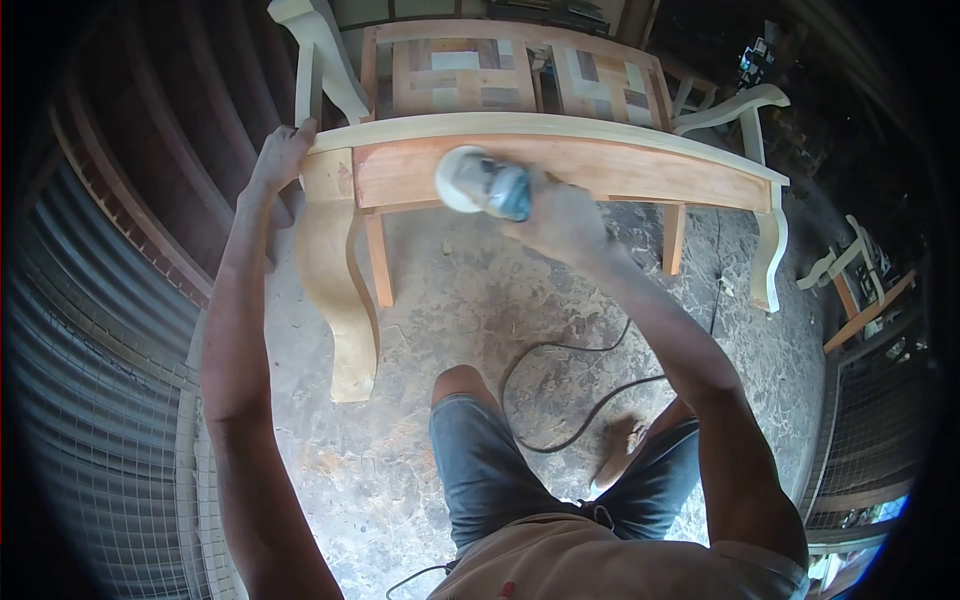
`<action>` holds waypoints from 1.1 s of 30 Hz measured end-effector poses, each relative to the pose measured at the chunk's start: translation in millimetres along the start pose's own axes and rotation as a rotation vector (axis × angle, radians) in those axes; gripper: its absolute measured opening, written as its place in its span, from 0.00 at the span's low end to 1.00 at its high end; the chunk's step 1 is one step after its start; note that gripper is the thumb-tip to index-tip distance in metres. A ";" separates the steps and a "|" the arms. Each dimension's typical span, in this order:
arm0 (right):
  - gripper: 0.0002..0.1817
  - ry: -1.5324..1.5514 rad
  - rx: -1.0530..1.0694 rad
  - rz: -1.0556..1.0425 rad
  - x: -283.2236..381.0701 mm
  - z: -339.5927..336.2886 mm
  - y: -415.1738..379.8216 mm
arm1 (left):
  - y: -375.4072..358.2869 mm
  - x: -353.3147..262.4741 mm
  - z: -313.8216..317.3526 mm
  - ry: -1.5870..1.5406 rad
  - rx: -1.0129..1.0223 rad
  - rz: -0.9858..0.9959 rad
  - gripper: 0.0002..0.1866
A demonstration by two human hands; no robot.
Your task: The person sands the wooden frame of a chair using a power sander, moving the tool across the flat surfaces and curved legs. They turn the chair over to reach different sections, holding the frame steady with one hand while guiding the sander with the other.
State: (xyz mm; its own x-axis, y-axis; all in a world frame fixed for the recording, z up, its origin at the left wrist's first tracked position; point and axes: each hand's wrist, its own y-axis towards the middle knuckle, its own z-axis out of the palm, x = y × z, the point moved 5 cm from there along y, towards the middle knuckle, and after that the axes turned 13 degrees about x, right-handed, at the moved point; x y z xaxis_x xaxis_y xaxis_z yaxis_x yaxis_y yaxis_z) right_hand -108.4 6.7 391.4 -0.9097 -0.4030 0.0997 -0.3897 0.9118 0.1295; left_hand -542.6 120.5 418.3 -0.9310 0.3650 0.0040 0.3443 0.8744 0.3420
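A wooden bench (451, 125) with curved legs and a panelled back stands in front of me. My left hand (283, 155) is closed round its front left corner, just above the thick curved leg (330, 270). In my right hand (562, 217) is a handheld power sander (507, 190), blue and grey with a round white disc (460, 179). The disc is at the reddish front rail (620, 168), left of its middle. Motion blurs the right hand and the tool, and the right fingers are partly hidden behind the tool body.
A black cable (560, 447) loops over the stained concrete floor (430, 330) between the bench and my legs. Wire mesh and corrugated sheeting (95, 290) line the left side. Another wooden frame piece (862, 275) stands at the right.
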 end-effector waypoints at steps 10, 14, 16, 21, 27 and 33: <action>0.41 -0.022 0.027 0.136 -44.9 -18.5 -17.1 | 3.8 14.2 10.1 -0.002 -0.086 0.045 0.08; 0.40 0.089 -0.112 0.219 -115.9 -12.9 -50.5 | -0.9 2.9 2.4 -0.026 -0.090 0.012 0.07; 0.40 0.115 -0.078 0.246 -106.0 -12.8 -53.1 | -0.8 2.6 4.5 -0.006 -0.077 0.012 0.07; 0.38 0.048 -0.052 0.095 -16.6 1.3 -10.2 | 1.0 5.7 6.8 0.068 -0.108 0.048 0.07; 0.37 -0.036 -0.017 -0.130 62.4 -0.6 43.8 | 0.8 4.4 0.2 -0.197 -0.002 -0.088 0.08; 0.38 -0.060 -0.088 -0.022 -12.3 -13.9 18.8 | 2.2 11.6 3.5 -0.201 -0.019 -0.067 0.07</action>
State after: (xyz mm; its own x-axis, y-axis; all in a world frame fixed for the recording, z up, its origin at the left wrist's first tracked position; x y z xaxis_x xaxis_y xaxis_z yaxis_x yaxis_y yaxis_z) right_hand -102.5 27.8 406.3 -0.9093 -0.4146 0.0369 -0.3976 0.8914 0.2174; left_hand -552.2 127.7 415.8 -0.9083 0.3640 -0.2061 0.2781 0.8936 0.3524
